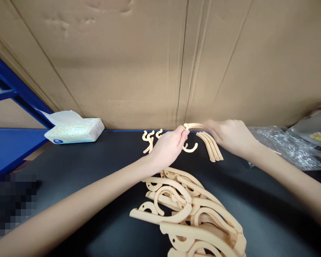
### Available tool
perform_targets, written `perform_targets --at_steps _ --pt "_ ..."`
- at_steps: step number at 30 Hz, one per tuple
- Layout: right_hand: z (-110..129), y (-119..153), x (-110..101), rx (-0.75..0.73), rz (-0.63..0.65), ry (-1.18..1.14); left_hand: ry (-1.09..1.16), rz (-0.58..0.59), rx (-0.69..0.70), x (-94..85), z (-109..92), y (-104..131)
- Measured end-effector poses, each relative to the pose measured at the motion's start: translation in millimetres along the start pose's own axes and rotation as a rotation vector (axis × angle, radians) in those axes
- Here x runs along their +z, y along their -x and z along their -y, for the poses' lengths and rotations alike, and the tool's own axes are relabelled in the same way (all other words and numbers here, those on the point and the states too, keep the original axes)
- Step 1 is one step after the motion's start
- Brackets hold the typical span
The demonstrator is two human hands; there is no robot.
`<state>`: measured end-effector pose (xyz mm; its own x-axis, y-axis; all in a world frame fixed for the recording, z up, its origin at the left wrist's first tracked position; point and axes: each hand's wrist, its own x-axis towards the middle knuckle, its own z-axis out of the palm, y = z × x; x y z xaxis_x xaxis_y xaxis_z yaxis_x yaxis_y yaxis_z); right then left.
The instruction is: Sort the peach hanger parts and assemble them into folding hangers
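Note:
My left hand [169,145] is closed in a pinch on one end of a beige hanger arm [195,125]. At the other end of that curved arm, the fingers of my right hand [228,137] are closed on it, a little blurred by motion. Below my left fingers a beige hook [190,148] shows, partly hidden. Several loose hooks [150,137] lie left of my left hand. Between the two hands and lower, several curved hanger arms [210,147] rest side by side. Nearer to me is a heap of beige folding hangers [198,210].
A pack of tissues [75,130] sits at the back left of the black table [104,164]. Clear plastic bags [286,142] lie at the right. Behind stands a cardboard wall [123,64], with a blue metal frame [16,89] at the left.

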<state>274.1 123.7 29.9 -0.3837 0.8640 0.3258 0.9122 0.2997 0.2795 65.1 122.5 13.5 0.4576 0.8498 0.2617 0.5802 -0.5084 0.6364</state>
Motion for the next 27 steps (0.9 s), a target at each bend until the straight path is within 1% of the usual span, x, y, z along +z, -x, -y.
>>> perform_targets --at_steps 3,5,6,7,9,10,12,14,17,19,21,23,25,26,27 --pt "-5 -3 0 -0.036 0.082 -0.182 -0.06 0.005 0.001 11.9 6 -7" --pt "-11 -5 -1 -0.061 0.135 -0.361 -0.071 0.009 0.008 15.9 5 -9" --pt "-15 -6 -1 -0.047 0.169 -0.463 -0.081 0.006 0.02 16.5 3 -9" --pt "-19 -7 -1 -0.007 0.199 -0.562 -0.091 0.0 0.041 16.5 0 -10" --pt "-28 -10 3 0.131 0.213 -0.757 -0.12 -0.003 0.075 15.4 -4 -12" --pt "-32 -11 6 0.215 0.191 -0.858 -0.139 0.005 0.08 14.8 -4 -15" --pt "-37 -13 10 0.356 0.106 -1.055 -0.174 0.041 0.053 14.7 -1 -23" --pt "-39 -14 11 0.424 0.026 -1.207 -0.202 0.088 0.007 16.7 8 -33" --pt "-35 -13 2 0.41 -0.022 -1.302 -0.247 0.122 -0.039 22.2 22 -46" --pt "-29 -11 -6 0.396 -0.023 -1.364 -0.293 0.104 -0.061 24.9 27 -50" --pt "-23 -9 -13 0.408 -0.052 -1.435 -0.339 0.064 -0.091 25.0 28 -50" --pt "-17 -7 -18 0.43 -0.142 -1.48 -0.368 0.017 -0.127 21.8 25 -47" --pt "-12 -6 -23 0.44 -0.271 -1.498 -0.381 -0.022 -0.145 16.0 19 -43" --pt "-10 -5 -25 0.448 -0.333 -1.507 -0.358 -0.024 -0.137 12.7 15 -41" --pt "-7 -5 -28 0.461 -0.379 -1.523 -0.284 -0.006 -0.12 9.4 11 -38"
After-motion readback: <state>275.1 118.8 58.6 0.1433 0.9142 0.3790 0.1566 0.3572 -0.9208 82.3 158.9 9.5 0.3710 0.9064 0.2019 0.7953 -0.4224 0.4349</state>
